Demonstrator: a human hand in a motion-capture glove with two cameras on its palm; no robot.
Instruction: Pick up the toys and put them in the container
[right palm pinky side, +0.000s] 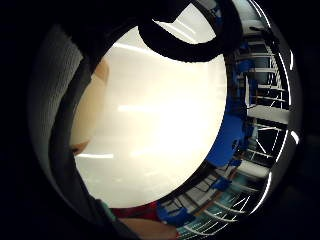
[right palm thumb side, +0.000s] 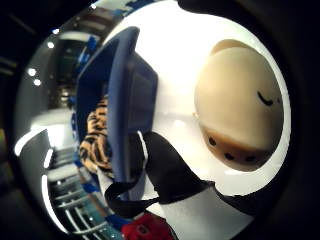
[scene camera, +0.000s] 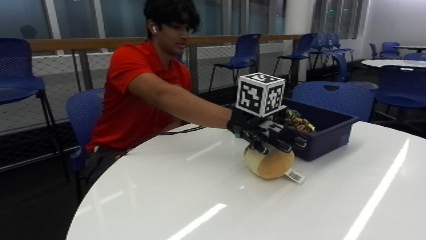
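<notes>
A round tan plush toy (scene camera: 269, 164) with a white tag sits on the white table (scene camera: 200, 200), right beside the blue container (scene camera: 326, 127). My gloved right hand (scene camera: 266, 132) is on top of it, fingers curled down over its upper part. In the thumb side palm view the toy (right palm thumb side: 240, 105) shows a stitched eye and brown spots, with the container (right palm thumb side: 120, 100) next to it. A tiger-striped plush (scene camera: 297, 122) lies inside the container and shows there (right palm thumb side: 95, 140) too.
The container stands at the table's far edge. A blue chair (scene camera: 329, 97) stands just behind it, with more chairs and a railing further back. Bare tabletop stretches toward the near side.
</notes>
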